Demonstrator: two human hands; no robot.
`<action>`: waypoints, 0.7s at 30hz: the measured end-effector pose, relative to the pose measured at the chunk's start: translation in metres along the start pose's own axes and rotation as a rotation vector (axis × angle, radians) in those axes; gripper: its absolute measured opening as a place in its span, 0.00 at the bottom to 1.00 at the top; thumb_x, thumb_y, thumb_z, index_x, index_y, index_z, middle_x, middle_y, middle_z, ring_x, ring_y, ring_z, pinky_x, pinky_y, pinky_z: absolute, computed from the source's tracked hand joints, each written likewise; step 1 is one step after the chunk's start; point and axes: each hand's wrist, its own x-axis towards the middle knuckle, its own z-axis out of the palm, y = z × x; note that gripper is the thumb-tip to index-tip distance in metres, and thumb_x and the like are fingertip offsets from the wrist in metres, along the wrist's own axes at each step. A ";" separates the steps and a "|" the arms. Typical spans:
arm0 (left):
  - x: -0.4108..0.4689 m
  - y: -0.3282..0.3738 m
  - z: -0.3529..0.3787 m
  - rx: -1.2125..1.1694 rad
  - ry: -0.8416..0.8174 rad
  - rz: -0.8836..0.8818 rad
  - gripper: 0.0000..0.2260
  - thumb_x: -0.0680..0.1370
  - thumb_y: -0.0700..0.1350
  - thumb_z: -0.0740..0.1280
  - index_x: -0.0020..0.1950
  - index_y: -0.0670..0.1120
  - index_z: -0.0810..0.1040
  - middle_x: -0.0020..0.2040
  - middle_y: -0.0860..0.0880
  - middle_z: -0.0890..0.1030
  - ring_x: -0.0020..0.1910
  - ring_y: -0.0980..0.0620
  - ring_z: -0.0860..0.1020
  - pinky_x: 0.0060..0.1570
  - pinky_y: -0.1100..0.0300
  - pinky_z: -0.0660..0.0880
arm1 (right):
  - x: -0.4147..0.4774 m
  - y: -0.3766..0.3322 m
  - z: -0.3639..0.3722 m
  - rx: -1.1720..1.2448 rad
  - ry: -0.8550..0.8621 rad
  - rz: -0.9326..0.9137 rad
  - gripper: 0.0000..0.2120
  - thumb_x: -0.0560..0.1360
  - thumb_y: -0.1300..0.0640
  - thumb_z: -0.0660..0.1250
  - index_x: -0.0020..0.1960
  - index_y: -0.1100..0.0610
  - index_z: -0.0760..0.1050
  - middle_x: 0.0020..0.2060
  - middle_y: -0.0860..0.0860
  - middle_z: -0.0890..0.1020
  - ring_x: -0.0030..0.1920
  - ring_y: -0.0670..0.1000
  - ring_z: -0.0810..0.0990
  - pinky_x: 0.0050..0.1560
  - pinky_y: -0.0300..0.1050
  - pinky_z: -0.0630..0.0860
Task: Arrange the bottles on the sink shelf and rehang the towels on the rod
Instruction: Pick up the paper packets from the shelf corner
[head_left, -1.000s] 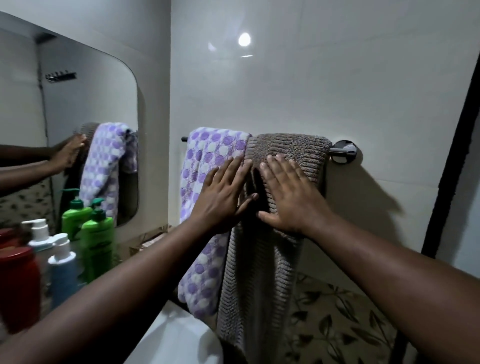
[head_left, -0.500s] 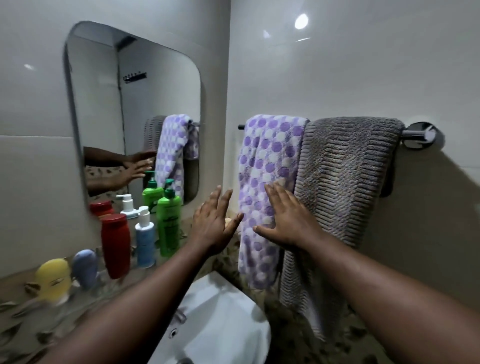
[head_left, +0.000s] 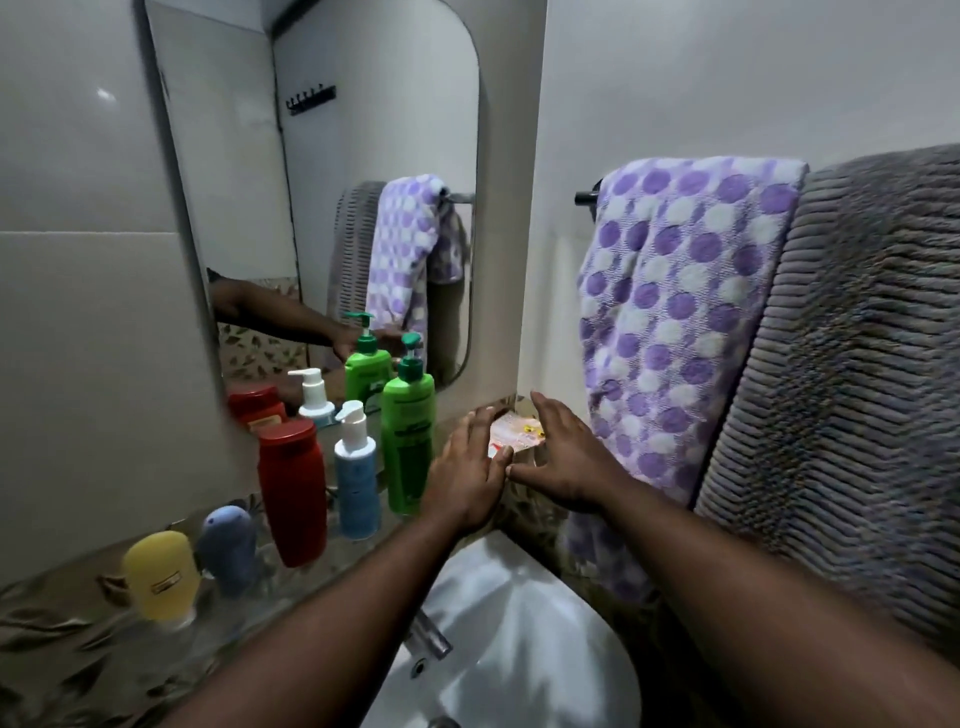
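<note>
Nearest, the white sink basin (head_left: 519, 639) sits below the glass shelf (head_left: 291, 582), so anything knocked off the shelf's front edge is judged likely to drop into it or onto its tap. Along the shelf, from its near left end toward the corner by the wall, are lined a yellow container (head_left: 162, 574), a grey-blue one (head_left: 228, 545), a red bottle (head_left: 293, 491), a blue pump bottle (head_left: 357, 475) and a tall green pump bottle (head_left: 408, 436), all upright and close together; the mirror (head_left: 332, 182) stands behind them. The left hand (head_left: 470, 470) is held flat with fingers spread, empty, just beside the green bottle, and whether it touches the bottle cannot be told. The right hand (head_left: 566, 460) is likewise open and empty, thumbs nearly meeting. Beyond the fingertips, at the far right end of the shelf against the wall corner, a small pale packet (head_left: 514, 434) is seen. If it is reached for, the left wrist could brush the tall, narrow-based green bottle and tip it into its neighbours, the row being tight. Farther right, the purple dotted towel (head_left: 675, 322) and the grey ribbed towel (head_left: 852, 364) are draped over the rod (head_left: 587, 197); a right forearm swung back carelessly could drag the dotted one off.
</note>
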 end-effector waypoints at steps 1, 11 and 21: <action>0.005 -0.005 0.006 -0.035 -0.019 -0.021 0.28 0.84 0.57 0.58 0.83 0.51 0.57 0.82 0.42 0.59 0.79 0.42 0.62 0.75 0.48 0.64 | 0.006 0.005 0.007 0.017 -0.011 0.037 0.50 0.72 0.39 0.72 0.83 0.54 0.48 0.80 0.55 0.57 0.80 0.54 0.57 0.77 0.47 0.56; 0.039 -0.018 0.057 -0.142 0.064 -0.244 0.28 0.84 0.50 0.62 0.81 0.42 0.59 0.81 0.35 0.57 0.81 0.38 0.55 0.77 0.48 0.54 | 0.044 0.046 0.047 0.239 -0.039 0.294 0.56 0.67 0.35 0.75 0.83 0.50 0.48 0.80 0.55 0.59 0.78 0.56 0.64 0.75 0.51 0.64; 0.083 -0.023 0.074 -0.464 0.189 -0.698 0.31 0.81 0.50 0.66 0.81 0.43 0.60 0.79 0.39 0.63 0.77 0.37 0.64 0.74 0.49 0.62 | 0.091 0.065 0.081 0.863 0.069 0.689 0.47 0.64 0.26 0.71 0.72 0.54 0.68 0.65 0.53 0.76 0.63 0.58 0.78 0.63 0.52 0.74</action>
